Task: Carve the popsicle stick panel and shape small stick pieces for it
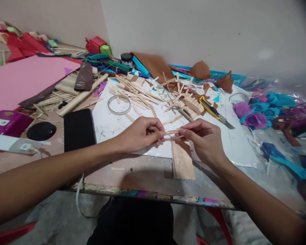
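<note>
Both hands meet above the near part of the white sheet [109, 122]. My left hand [140, 133] and my right hand [202, 137] each pinch an end of a small bundle of thin wooden sticks [172, 132], held level between them. Just below lies a flat wooden board [182, 160] that reaches toward the table's front edge. A heap of loose wooden sticks [140, 92] is spread over the far part of the sheet.
A yellow utility knife [214, 112] and a tape ring [119, 104] lie on the sheet. A black phone [79, 129] rests to the left, with a pink sheet [22, 80] and purple device [7, 123] beyond. Paper flowers [260, 110] crowd the right.
</note>
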Tool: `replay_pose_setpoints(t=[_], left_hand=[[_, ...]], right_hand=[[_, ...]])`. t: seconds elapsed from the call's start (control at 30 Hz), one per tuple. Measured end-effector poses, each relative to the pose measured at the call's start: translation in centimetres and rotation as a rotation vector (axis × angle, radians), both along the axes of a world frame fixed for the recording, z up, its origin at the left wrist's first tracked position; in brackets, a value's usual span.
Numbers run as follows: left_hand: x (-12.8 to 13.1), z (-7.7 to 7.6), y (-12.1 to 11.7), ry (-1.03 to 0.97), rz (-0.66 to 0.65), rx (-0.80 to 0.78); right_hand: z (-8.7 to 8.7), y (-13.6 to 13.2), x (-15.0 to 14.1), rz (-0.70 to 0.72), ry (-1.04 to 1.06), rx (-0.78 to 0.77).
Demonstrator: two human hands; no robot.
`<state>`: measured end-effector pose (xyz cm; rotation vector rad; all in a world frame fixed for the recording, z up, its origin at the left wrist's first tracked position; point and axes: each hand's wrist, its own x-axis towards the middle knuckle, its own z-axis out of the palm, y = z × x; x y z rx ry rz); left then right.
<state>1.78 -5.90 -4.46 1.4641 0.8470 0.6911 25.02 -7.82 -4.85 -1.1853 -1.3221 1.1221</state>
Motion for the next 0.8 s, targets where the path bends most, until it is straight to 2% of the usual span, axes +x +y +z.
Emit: replay_pose_setpoints(t=[0.3, 0.5, 0.63, 0.8], left_hand=[[-0.3, 0.0, 0.2, -0.027, -0.007, -0.031], [-0.3, 0.1, 0.3, -0.001, 0.004, 0.023], [-0.3, 0.0, 0.4, 0.022, 0.004, 0.048], [-0.2, -0.1, 0.4, 0.024, -0.004, 0.064]], right_hand=[[0.8, 0.7, 0.6, 0.040, -0.093, 0.060], [1.1, 1.0, 1.2, 0.164, -0.147, 0.081], [0.6, 1.0, 1.2, 0.237, -0.159, 0.110], [-0.3, 0.7, 0.8, 0.196, -0.103, 0.178]])
